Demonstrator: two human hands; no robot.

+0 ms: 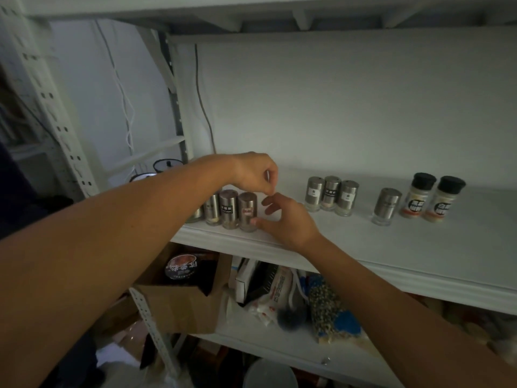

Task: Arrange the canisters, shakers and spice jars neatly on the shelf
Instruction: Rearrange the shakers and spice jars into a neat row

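Observation:
Several steel shakers stand in a row at the left front of the white shelf (363, 247); the rightmost one (247, 211) has a red label. My left hand (256, 175) hovers just above this row with its fingers curled shut and nothing in them. My right hand (282, 219) is beside the red-label shaker, fingers apart, its thumb touching the shaker's base. Further right is a group of three shakers (331, 193), then a single shaker (387, 205). Two black-capped spice jars (419, 194) (446, 198) stand furthest right. My left forearm hides part of the leftmost shaker.
A cable (204, 107) runs down the back wall. A perforated upright (56, 121) frames the left side. The lower shelf holds a cardboard box (179, 303), packets and a bag of grains (327, 306). Another shelf board sits overhead.

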